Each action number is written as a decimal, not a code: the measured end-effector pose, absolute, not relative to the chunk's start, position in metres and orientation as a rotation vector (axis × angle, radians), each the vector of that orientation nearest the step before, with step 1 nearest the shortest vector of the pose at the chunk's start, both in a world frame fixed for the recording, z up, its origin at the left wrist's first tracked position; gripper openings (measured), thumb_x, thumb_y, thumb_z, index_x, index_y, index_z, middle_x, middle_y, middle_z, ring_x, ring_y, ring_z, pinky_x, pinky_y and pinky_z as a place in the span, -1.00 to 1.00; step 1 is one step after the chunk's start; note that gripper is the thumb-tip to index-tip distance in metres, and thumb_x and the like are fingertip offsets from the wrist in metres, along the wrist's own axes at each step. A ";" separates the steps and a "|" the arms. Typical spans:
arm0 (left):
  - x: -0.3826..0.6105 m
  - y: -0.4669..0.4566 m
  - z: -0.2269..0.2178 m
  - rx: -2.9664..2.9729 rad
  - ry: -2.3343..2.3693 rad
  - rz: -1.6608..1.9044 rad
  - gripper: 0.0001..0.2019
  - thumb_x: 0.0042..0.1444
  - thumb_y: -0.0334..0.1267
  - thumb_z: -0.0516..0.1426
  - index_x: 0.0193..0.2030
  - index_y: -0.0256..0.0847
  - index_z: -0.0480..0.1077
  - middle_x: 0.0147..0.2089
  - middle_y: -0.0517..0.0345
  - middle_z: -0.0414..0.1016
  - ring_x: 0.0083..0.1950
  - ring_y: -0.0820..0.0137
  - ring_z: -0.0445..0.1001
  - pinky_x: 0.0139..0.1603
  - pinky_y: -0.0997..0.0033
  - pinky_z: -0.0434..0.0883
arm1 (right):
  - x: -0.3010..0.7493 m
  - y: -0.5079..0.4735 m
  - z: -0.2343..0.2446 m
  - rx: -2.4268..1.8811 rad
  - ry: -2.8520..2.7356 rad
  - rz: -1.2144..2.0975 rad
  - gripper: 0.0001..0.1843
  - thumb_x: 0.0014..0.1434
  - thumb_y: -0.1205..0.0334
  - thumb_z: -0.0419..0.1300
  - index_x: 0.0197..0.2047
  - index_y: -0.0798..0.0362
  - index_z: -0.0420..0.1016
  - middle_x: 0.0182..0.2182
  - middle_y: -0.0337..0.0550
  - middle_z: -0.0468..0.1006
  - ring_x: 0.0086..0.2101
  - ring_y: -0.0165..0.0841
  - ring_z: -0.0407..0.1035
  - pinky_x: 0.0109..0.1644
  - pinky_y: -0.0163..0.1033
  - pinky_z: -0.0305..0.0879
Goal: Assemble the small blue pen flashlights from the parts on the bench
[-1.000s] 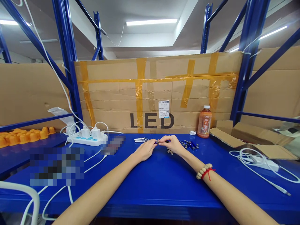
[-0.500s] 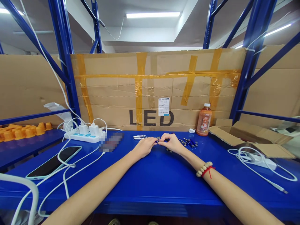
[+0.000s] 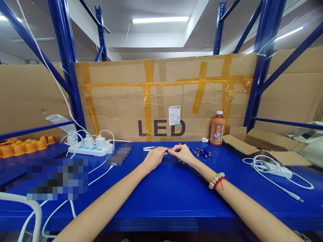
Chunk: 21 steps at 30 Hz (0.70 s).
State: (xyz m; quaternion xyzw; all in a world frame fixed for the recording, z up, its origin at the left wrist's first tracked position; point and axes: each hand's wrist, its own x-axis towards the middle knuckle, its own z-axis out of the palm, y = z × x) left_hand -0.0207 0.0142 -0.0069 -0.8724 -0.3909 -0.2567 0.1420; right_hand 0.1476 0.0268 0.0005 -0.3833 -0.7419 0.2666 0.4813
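Observation:
My left hand and my right hand meet fingertip to fingertip far out on the blue bench. Both pinch the same small dark blue pen-like piece between them; it is too small to name closer. My right wrist wears a bead bracelet with a red string. Several similar small blue and silver pieces lie just right of my right hand. Two silver ones lie left of my left hand.
A taped cardboard wall marked LED closes the back. An orange drink bottle and an open carton stand at the right, with a white cable. A white power strip and orange caps are at the left.
Both hands stay pinched together on the small piece. Only the view has shifted slightly.

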 end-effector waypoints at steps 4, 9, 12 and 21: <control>-0.020 0.013 -0.005 -2.531 -1.154 -0.734 -0.74 0.22 -0.22 -0.20 -0.08 -0.21 0.22 -0.18 0.08 0.39 -0.15 0.36 0.34 -0.12 0.36 0.29 | 0.148 0.026 0.001 -0.951 -1.796 0.691 -0.59 -0.22 -0.11 0.19 -0.62 0.13 0.44 -0.59 -0.17 0.45 -0.60 -0.46 0.26 -0.59 -0.36 0.15; -0.019 0.011 -0.004 -2.550 -1.123 -0.745 -0.71 0.23 -0.24 -0.21 0.03 -0.18 0.13 -0.13 0.09 0.37 -0.08 0.37 0.33 -0.08 0.37 0.28 | 0.149 0.025 0.003 -0.955 -1.807 0.706 -0.55 -0.20 -0.14 0.17 -0.58 0.15 0.45 -0.63 -0.19 0.43 -0.66 -0.53 0.18 -0.64 -0.38 0.08; -0.019 0.012 -0.004 -2.530 -1.145 -0.721 -0.71 0.23 -0.26 -0.21 0.03 -0.16 0.14 -0.16 0.09 0.37 -0.11 0.37 0.34 -0.10 0.37 0.30 | 0.149 0.025 0.002 -0.947 -1.818 0.687 -0.55 -0.19 -0.15 0.16 -0.59 0.15 0.45 -0.66 -0.21 0.41 -0.66 -0.53 0.17 -0.64 -0.39 0.08; -0.019 0.010 -0.002 -2.586 -1.188 -0.710 -0.74 0.22 -0.27 -0.21 -0.01 -0.13 0.15 -0.14 0.12 0.38 -0.10 0.39 0.36 -0.12 0.42 0.30 | 0.150 0.033 -0.003 -0.896 -1.835 0.625 -0.57 -0.18 -0.12 0.17 -0.58 0.14 0.46 -0.63 -0.18 0.45 -0.62 -0.49 0.22 -0.56 -0.36 0.14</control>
